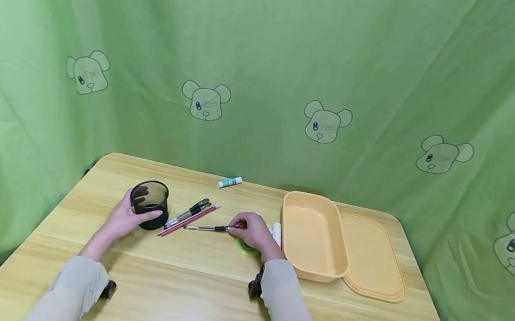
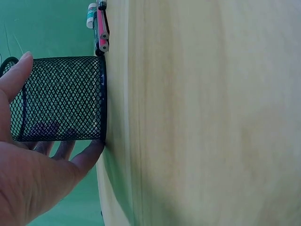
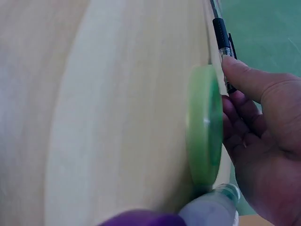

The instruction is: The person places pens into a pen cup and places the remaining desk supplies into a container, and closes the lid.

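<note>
In the head view my left hand holds a black mesh pen holder at the left of the table. The left wrist view shows the thumb and fingers on opposite sides of the pen holder. My right hand pinches the end of a pen with a black grip. Between the hands lie pink pencils beside several black-capped pens. Under the right hand is a green tape roll, seen standing out as a green ring in the right wrist view.
An orange box stands open at the right, with its orange lid beside it. A white tube lies against the box's left side. Near the back edge lies a glue stick. A purple thing, kind unclear, shows in the right wrist view.
</note>
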A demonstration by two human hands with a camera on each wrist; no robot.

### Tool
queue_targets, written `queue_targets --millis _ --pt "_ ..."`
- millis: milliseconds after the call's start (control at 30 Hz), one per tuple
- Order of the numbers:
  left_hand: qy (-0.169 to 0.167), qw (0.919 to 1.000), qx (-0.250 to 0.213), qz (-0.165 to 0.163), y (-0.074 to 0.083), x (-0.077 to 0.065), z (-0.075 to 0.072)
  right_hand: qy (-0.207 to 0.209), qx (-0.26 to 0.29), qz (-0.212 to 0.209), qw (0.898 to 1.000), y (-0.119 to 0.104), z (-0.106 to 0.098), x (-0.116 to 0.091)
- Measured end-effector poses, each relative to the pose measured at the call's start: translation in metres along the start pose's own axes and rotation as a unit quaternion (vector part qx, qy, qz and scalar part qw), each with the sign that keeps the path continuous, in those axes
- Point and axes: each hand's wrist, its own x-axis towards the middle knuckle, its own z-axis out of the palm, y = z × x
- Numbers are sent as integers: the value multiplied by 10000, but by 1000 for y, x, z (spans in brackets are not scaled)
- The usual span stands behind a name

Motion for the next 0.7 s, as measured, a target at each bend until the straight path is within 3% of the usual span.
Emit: queue_targets --millis 433,700 --pt "-25 9999 99 48 1 -2 3 496 991 17 9938 -16 -24 -13" --pt "-63 9999 133 83 1 1 12 793 1915 -85 9783 -26 -41 -18"
